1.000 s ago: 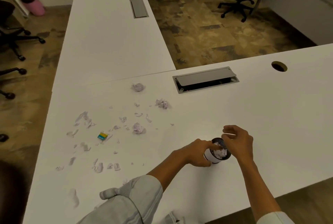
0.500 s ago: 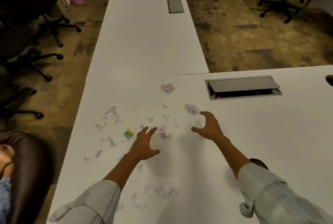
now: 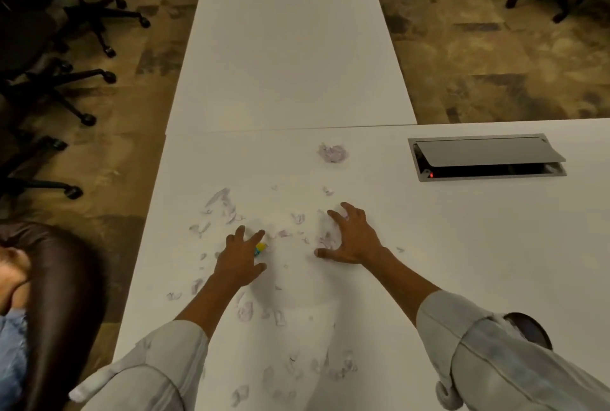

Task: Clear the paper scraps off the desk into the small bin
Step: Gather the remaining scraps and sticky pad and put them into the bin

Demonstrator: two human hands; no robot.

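Near edge of the desk: a loose band of paper scraps lies between the two sleeves, closer to the body than either hand.
Small bin: only a dark rim shows behind the right sleeve, toward the near right of the desk; its inside cannot be seen.
Left hand: palm down, fingers spread, gripping nothing; a small yellow-and-blue piece lies just beside its fingertips.
Right hand: palm down, fingers splayed and empty, over a crumpled wad with its thumb pointing at the left hand.
Gap between the hands: most small scraps lie here and just beyond the fingertips, so an inward, bin-ward rake looks likely.
Left side: a streak of torn bits runs off toward the far left edge, nearer the left hand.
Far: one crumpled ball sits near the seam with the adjoining desk, well beyond both hands, closer to the right.
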